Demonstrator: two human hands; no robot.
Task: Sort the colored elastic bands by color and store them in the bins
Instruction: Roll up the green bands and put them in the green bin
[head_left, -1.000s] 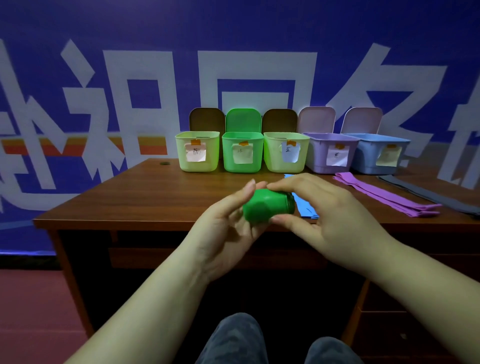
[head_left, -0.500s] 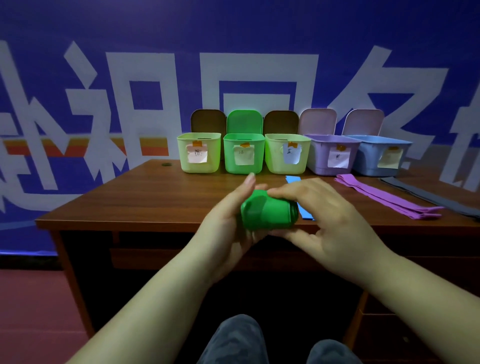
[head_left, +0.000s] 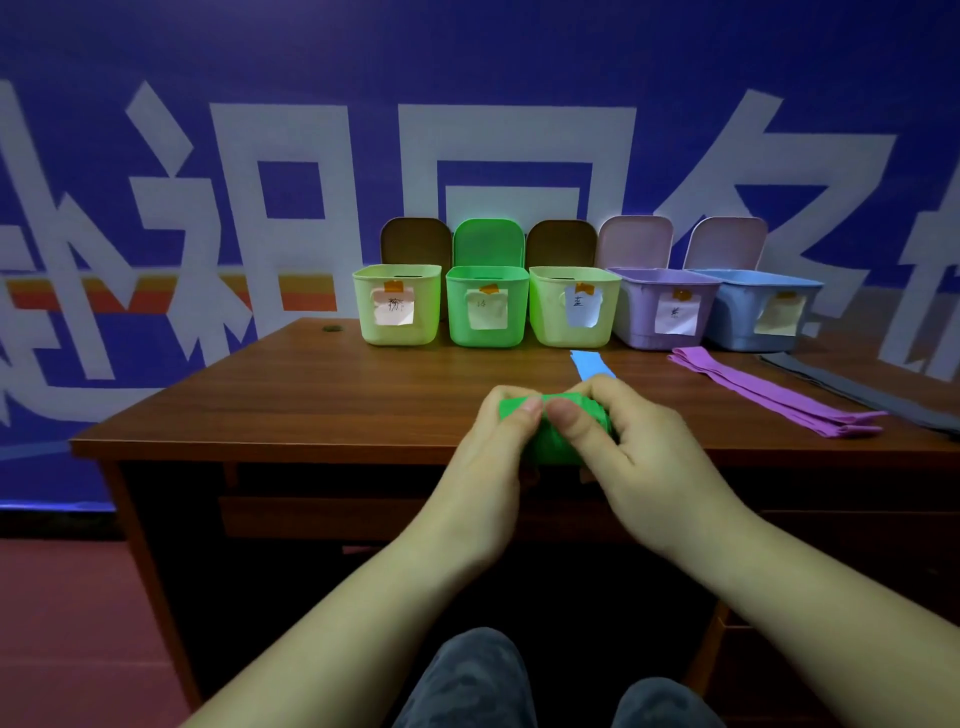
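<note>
Holding a rolled green elastic band (head_left: 553, 441) between them, both hands meet at the centre of the frame, just over the near edge of the counter (head_left: 311, 395). The left hand (head_left: 485, 467) comes up from the lower left with its forearm slanting inward; its grip curls round the left end of the roll, thumb pressed on top. The right hand (head_left: 644, 462) comes in from the lower right, its grip pinching the right end, thumb tip lying beside the left thumb and fingers wrapped over the far side of the band. The two thumbs nearly touch at the middle of the roll.

Across the back of the wooden counter, in the upper middle of the frame, stands a row of five open bins with raised lids and paper labels: a pale yellow-green bin (head_left: 397, 304), a bright green bin (head_left: 487, 306), a second pale green bin (head_left: 574, 306), a lilac bin (head_left: 662, 306) and a light blue bin (head_left: 761, 309). A blue band (head_left: 589, 364) lies flat just beyond the hands. Purple bands (head_left: 769, 392) lie stretched out at the right, with grey bands (head_left: 872, 395) beside them at the right edge. Behind stands a blue wall (head_left: 467, 62) with large white characters; a reddish floor (head_left: 67, 623) shows at lower left.
</note>
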